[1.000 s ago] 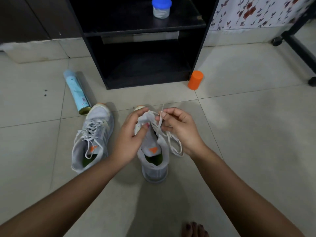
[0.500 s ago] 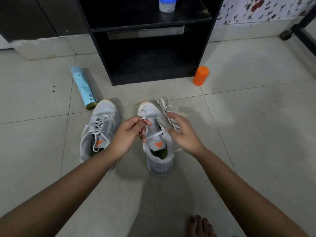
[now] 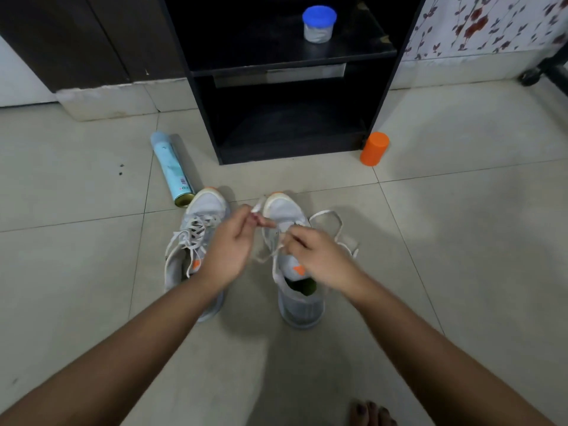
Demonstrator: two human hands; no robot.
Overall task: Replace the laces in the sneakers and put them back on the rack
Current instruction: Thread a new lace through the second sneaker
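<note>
Two grey sneakers with orange tongue tags stand side by side on the tiled floor. The left sneaker (image 3: pixel 196 241) is laced. Over the right sneaker (image 3: pixel 296 290) both hands work a white lace (image 3: pixel 330 221). My left hand (image 3: pixel 229 244) pinches one lace end above the gap between the shoes. My right hand (image 3: pixel 319 256) grips the lace at the shoe's eyelets, and a loose loop trails on the floor to the right. The black rack (image 3: pixel 285 96) stands just behind the shoes.
A light blue spray can (image 3: pixel 172 169) lies on the floor left of the rack. An orange cylinder (image 3: pixel 374 148) stands at the rack's right foot. A blue-lidded jar (image 3: pixel 319 23) sits on the rack's shelf. My bare toes (image 3: pixel 370 413) show at the bottom edge.
My left hand has drawn the lace end up and to the left, away from the right sneaker. The lace's loose loop now lies further right on the floor.
</note>
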